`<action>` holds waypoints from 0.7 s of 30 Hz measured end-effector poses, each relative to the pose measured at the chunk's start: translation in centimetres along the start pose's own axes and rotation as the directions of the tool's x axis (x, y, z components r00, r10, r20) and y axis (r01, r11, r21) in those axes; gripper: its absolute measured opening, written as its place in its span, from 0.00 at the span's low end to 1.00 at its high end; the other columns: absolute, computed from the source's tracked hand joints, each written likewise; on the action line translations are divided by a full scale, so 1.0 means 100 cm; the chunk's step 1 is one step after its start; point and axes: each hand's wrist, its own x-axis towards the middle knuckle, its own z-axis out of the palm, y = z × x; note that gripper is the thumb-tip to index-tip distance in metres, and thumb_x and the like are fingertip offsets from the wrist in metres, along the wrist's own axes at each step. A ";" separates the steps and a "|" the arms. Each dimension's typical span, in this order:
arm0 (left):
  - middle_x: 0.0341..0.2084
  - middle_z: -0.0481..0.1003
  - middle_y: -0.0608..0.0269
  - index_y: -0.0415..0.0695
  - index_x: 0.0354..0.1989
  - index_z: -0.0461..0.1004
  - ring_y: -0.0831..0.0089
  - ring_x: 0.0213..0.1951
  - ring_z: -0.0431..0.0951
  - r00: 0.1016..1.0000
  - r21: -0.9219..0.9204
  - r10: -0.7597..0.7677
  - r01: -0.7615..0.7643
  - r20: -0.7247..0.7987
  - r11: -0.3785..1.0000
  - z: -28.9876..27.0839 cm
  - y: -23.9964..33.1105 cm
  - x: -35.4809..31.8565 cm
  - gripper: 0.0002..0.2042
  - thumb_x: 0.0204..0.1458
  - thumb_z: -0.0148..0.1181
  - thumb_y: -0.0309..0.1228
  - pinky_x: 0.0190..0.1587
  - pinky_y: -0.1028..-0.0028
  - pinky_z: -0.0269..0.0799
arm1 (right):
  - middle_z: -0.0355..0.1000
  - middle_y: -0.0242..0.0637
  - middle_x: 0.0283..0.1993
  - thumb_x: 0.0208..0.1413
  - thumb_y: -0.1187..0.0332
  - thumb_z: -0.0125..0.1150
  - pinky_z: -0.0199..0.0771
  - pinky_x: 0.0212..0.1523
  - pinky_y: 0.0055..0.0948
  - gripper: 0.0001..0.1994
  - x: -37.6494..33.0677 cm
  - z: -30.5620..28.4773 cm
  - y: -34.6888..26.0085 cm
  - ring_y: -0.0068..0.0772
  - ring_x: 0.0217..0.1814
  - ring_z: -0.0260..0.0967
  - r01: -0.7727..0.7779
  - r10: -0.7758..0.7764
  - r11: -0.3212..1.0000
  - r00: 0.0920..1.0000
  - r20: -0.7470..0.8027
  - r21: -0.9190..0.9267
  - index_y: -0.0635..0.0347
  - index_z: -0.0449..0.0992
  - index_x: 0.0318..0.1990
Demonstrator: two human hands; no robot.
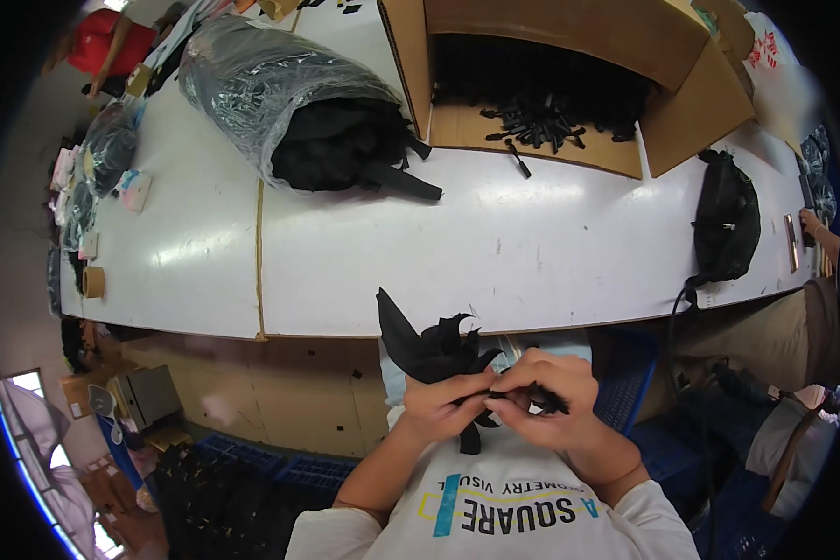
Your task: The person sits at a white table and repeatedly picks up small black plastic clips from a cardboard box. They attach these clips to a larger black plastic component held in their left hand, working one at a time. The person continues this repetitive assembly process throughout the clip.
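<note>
My left hand [446,403] is closed around a bunch of black fabric pieces [420,345], whose pointed and curled ends fan out above the fingers. One black strip hangs below that hand. My right hand [553,392] is also closed, its thumb and fingers pinching a black piece [548,399] with a frayed-looking end. The fingertips of both hands meet in front of my chest, just off the table's near edge. What lies right between the fingertips is mostly hidden.
Across the white table [495,243], a clear plastic bag [243,84] spills black fabric pieces [345,140]. An open cardboard box [681,131] holds many small black parts [541,121]. A black pouch [726,219] lies right, a tape roll [93,282] far left. Another person's hand [817,229] shows at far right.
</note>
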 end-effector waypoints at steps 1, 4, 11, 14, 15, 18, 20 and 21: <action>0.26 0.77 0.57 0.37 0.32 0.79 0.67 0.32 0.78 1.000 -0.003 -0.021 0.021 -0.002 1.000 0.000 -0.002 -0.003 0.11 0.37 0.61 0.15 0.40 0.73 0.72 | 0.71 0.38 0.23 0.37 0.83 0.67 0.63 0.17 0.13 0.09 -0.001 -0.001 0.001 0.17 0.17 0.65 -0.002 0.002 1.000 1.000 0.004 0.003 0.69 0.75 0.29; 0.27 0.77 0.57 0.38 0.32 0.79 0.67 0.32 0.78 0.999 0.053 0.033 -0.033 0.000 0.998 -0.001 -0.005 -0.002 0.12 0.36 0.60 0.14 0.40 0.73 0.71 | 0.71 0.38 0.23 0.37 0.83 0.67 0.63 0.17 0.14 0.09 -0.001 -0.001 0.005 0.17 0.17 0.66 0.005 -0.005 1.000 1.000 0.012 0.010 0.69 0.75 0.30; 0.27 0.77 0.58 0.39 0.33 0.79 0.65 0.33 0.77 0.996 0.077 0.089 -0.090 0.023 0.993 -0.003 -0.005 0.000 0.15 0.32 0.60 0.13 0.40 0.72 0.71 | 0.71 0.36 0.21 0.36 0.83 0.67 0.64 0.18 0.16 0.10 -0.003 0.001 0.003 0.21 0.18 0.66 0.034 -0.034 0.999 0.999 -0.011 -0.015 0.67 0.75 0.29; 0.28 0.77 0.58 0.40 0.33 0.79 0.65 0.33 0.76 0.996 0.144 0.072 -0.079 0.051 0.986 -0.004 -0.006 -0.004 0.17 0.31 0.60 0.13 0.40 0.71 0.70 | 0.71 0.36 0.21 0.36 0.83 0.67 0.64 0.18 0.17 0.10 -0.004 0.000 0.002 0.20 0.18 0.66 0.027 -0.027 0.999 1.000 -0.010 -0.033 0.67 0.75 0.29; 0.29 0.77 0.58 0.41 0.33 0.79 0.65 0.33 0.76 0.996 0.144 0.064 -0.072 0.062 0.987 -0.004 -0.006 -0.005 0.17 0.31 0.61 0.13 0.40 0.71 0.70 | 0.71 0.36 0.21 0.36 0.83 0.67 0.64 0.18 0.17 0.10 -0.005 0.000 0.002 0.20 0.17 0.66 0.030 -0.031 0.999 1.000 -0.008 -0.041 0.67 0.75 0.29; 0.29 0.76 0.58 0.41 0.33 0.79 0.64 0.33 0.75 0.995 0.146 0.052 -0.064 0.081 0.987 -0.006 -0.005 -0.004 0.17 0.30 0.62 0.14 0.40 0.71 0.69 | 0.71 0.36 0.22 0.36 0.83 0.66 0.64 0.18 0.16 0.10 -0.005 0.000 0.002 0.20 0.17 0.66 0.035 -0.035 0.998 0.999 0.000 -0.053 0.67 0.75 0.29; 0.28 0.76 0.59 0.41 0.33 0.79 0.64 0.32 0.75 0.995 0.151 0.060 -0.071 0.078 0.986 -0.005 -0.001 -0.001 0.17 0.30 0.62 0.14 0.41 0.71 0.69 | 0.71 0.36 0.22 0.36 0.83 0.66 0.64 0.18 0.16 0.09 -0.006 0.000 0.002 0.20 0.17 0.66 0.027 -0.027 0.999 1.000 -0.001 -0.044 0.67 0.75 0.29; 0.27 0.76 0.59 0.41 0.33 0.79 0.64 0.32 0.75 0.996 0.147 0.060 -0.071 0.072 0.987 -0.004 0.000 0.000 0.16 0.30 0.62 0.14 0.41 0.70 0.69 | 0.71 0.37 0.22 0.36 0.83 0.66 0.64 0.18 0.16 0.09 -0.006 0.000 0.002 0.20 0.17 0.66 0.028 -0.028 0.999 1.000 -0.003 -0.044 0.67 0.75 0.29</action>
